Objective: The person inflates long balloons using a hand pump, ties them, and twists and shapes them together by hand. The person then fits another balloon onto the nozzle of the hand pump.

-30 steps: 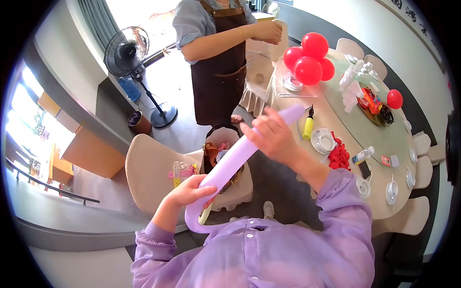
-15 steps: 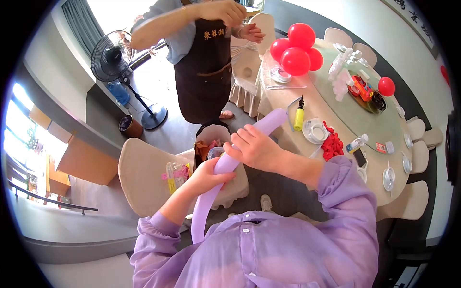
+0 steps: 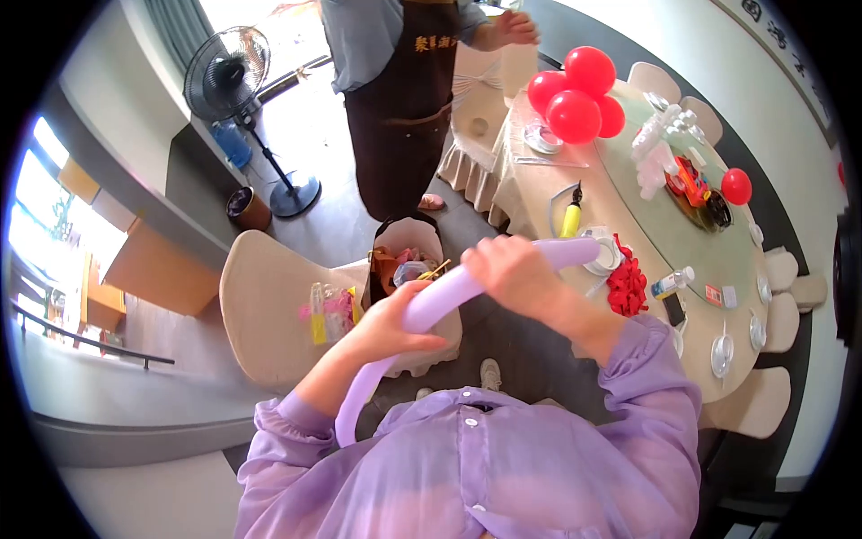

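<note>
head view: left hand [image 3: 392,325] and right hand [image 3: 514,277] both curl fingers round long purple balloon [image 3: 444,298]; red balloon cluster [image 3: 575,115] on table [image 3: 609,207].

Both hands [image 3: 512,277] around a long lilac balloon [image 3: 440,302], red balloons [image 3: 575,117] on a round table [image 3: 611,207], aproned person [image 3: 400,144] standing nearby

Long, slim balloon [image 3: 439,304], pale lilac, smooth; inflated along all of the visible length. Gripped at two places: left hand [image 3: 400,322] around the middle, right hand [image 3: 514,277] nearer the rounded tip. Reference: table [image 3: 602,212]. Tip end points toward the table and overlaps its near side in view; clearance not readable. Section between hands slants, rising toward the table. Below the left hand, the tube curves downward, well apart from the table; lowest end hidden at the shirt.
</note>
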The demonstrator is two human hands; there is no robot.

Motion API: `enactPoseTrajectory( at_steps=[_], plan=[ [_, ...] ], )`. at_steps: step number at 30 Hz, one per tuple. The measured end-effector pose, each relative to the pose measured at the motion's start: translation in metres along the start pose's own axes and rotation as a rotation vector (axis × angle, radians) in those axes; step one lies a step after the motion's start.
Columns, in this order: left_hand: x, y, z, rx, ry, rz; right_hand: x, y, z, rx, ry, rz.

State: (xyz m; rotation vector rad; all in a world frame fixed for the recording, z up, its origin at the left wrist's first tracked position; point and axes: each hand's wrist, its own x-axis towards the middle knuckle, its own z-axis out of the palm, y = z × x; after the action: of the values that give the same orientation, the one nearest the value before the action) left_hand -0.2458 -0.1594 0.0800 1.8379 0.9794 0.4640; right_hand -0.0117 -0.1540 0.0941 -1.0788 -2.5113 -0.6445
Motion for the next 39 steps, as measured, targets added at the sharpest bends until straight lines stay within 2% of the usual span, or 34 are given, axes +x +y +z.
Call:
enactPoseTrajectory(
  at_steps=[1,2,4,6,7,8,10,12,15,17,20,22,24,26,27,28,30,31,32,34,35,36,38,39],
  plan=[
    [-0.002,-0.006,-0.005,-0.088,0.024,-0.046,0.004,0.005,-0.008,-0.001,-0.032,0.075],
    [-0.007,-0.009,-0.009,-0.182,-0.026,-0.250,0.009,0.006,-0.007,0.011,-0.032,0.063],
    [-0.015,0.000,-0.006,-0.151,0.078,-0.247,0.019,0.004,-0.003,-0.020,0.113,0.017],
    [-0.020,-0.011,-0.008,-0.048,0.265,-0.066,0.032,0.004,0.002,-0.004,0.109,0.006],
    [-0.025,-0.006,-0.016,-0.061,0.238,-0.110,0.038,0.000,0.000,0.018,0.116,-0.001],
    [-0.030,0.000,-0.030,-0.057,0.089,-0.267,0.046,-0.005,-0.001,0.049,0.123,-0.013],
    [-0.049,-0.015,-0.048,0.061,0.195,-0.068,0.061,-0.012,-0.006,0.119,0.081,-0.079],
    [-0.073,-0.020,-0.063,-0.055,0.294,0.056,0.076,-0.017,-0.003,0.150,0.148,-0.029],
    [-0.115,-0.033,-0.073,-0.189,0.378,-0.130,0.103,-0.021,-0.008,0.199,0.224,0.019],
    [-0.136,-0.038,-0.068,-0.263,0.432,-0.224,0.119,-0.032,-0.002,0.229,0.271,-0.062],
    [-0.153,-0.021,-0.059,-0.263,0.651,-0.333,0.142,-0.045,0.001,0.289,0.332,-0.179],
    [-0.162,-0.007,-0.057,-0.208,0.773,-0.402,0.153,-0.051,-0.005,0.289,0.461,-0.293],
    [-0.170,0.008,-0.046,-0.174,0.824,-0.431,0.157,-0.053,-0.007,0.347,0.504,-0.384],
    [-0.173,0.034,-0.026,-0.094,0.776,-0.327,0.157,-0.054,-0.006,0.388,0.376,-0.415],
    [-0.177,0.047,-0.017,0.127,0.863,-0.325,0.158,-0.051,-0.009,0.435,0.375,-0.412],
    [-0.184,0.061,-0.005,0.154,0.909,-0.374,0.158,-0.048,-0.010,0.495,0.401,-0.417],
    [-0.197,0.092,0.025,-0.015,1.161,-0.242,0.159,-0.041,-0.012,0.686,0.394,-0.393],
    [-0.204,0.111,0.041,0.087,1.254,-0.299,0.157,-0.042,-0.026,0.806,0.422,-0.351],
    [-0.233,0.103,0.064,0.401,1.336,-0.524,0.168,-0.053,-0.035,0.913,0.414,-0.318],
    [-0.247,0.136,0.089,0.200,1.522,-0.697,0.174,-0.071,-0.058,1.029,0.543,-0.472],
    [-0.259,0.157,0.091,0.273,1.564,-0.703,0.175,-0.083,-0.071,1.096,0.575,-0.558],
    [-0.272,0.181,0.096,0.326,1.700,-0.661,0.176,-0.090,-0.088,1.156,0.519,-0.619],
    [-0.298,0.232,0.101,0.398,1.885,-0.628,0.184,-0.105,-0.107,1.322,0.436,-0.659],
    [-0.309,0.266,0.102,0.420,1.941,-0.646,0.193,-0.110,-0.115,1.346,0.479,-0.686]
  ],
)
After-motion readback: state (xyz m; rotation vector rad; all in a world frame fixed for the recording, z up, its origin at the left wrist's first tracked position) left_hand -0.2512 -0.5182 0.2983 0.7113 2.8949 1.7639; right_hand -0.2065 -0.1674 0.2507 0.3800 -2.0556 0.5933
